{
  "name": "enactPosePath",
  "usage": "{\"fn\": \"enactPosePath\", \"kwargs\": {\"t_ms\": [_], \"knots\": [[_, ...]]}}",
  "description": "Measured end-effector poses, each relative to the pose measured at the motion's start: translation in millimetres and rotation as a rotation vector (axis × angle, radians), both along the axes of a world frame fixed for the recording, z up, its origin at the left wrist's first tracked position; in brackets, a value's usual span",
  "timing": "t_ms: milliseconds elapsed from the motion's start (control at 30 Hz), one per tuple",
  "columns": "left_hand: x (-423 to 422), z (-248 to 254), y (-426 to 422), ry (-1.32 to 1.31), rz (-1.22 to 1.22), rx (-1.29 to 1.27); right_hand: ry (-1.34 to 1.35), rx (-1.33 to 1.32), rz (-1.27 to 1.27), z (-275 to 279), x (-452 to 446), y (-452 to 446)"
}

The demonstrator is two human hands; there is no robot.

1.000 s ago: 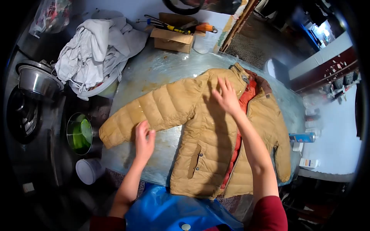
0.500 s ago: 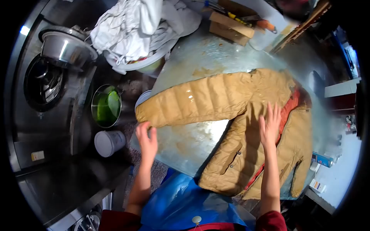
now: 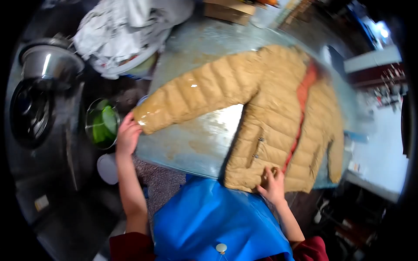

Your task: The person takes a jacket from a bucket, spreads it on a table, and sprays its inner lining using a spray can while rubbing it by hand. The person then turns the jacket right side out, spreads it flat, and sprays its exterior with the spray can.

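Note:
A tan quilted jacket point(image 3: 274, 113) with a red lining lies spread on a metal-topped table point(image 3: 196, 139), its front slightly parted. One sleeve point(image 3: 196, 89) stretches out to the left, wet and shiny near the cuff. At that cuff, my left hand point(image 3: 127, 137) has its fingers closed on the fabric edge. My right hand point(image 3: 274, 187) rests at the lower front of the jacket, near the hem. Its fingers are bent and apart, touching the cloth.
White cloth point(image 3: 117, 35) is heaped in a tub at the upper left. Beside the table are a container of green stuff point(image 3: 102, 124), a white bucket point(image 3: 107, 168) and a metal pot point(image 3: 50, 65). A cardboard box point(image 3: 230, 11) stands at the far edge. My blue apron point(image 3: 217, 217) meets the near edge.
My left hand has moved left and taken hold of the sleeve cuff. My right hand has come down from the chest area to the hem. The view has shifted.

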State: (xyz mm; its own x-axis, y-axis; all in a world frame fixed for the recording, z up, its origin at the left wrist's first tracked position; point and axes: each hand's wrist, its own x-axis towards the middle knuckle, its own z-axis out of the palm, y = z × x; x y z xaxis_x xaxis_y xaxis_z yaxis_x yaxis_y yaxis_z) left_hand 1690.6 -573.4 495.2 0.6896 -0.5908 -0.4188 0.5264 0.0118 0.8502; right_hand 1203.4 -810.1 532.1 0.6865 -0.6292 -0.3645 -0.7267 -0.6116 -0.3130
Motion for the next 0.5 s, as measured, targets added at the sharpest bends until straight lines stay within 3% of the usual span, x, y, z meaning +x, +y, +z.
{"fn": "enactPosePath", "kwargs": {"t_ms": [100,200,267,333,367,500], "knots": [[1,22,0,-0.194,0.075,0.042,0.061,-0.051,-0.082,-11,-8,16],[29,-31,43,-0.335,0.094,0.315,0.057,-0.132,-0.086,-15,-7,26],[12,-44,35,-0.436,0.124,0.360,0.040,-0.120,-0.156,-9,-11,32],[-17,-42,19,-0.586,0.158,0.406,-0.010,-0.107,0.010,-13,-29,39],[-32,-41,7,-0.598,0.127,0.402,-0.005,-0.212,0.111,-17,-36,44],[-78,-43,-23,-0.564,0.031,0.422,-0.006,-0.148,0.005,-8,-50,46]]}}
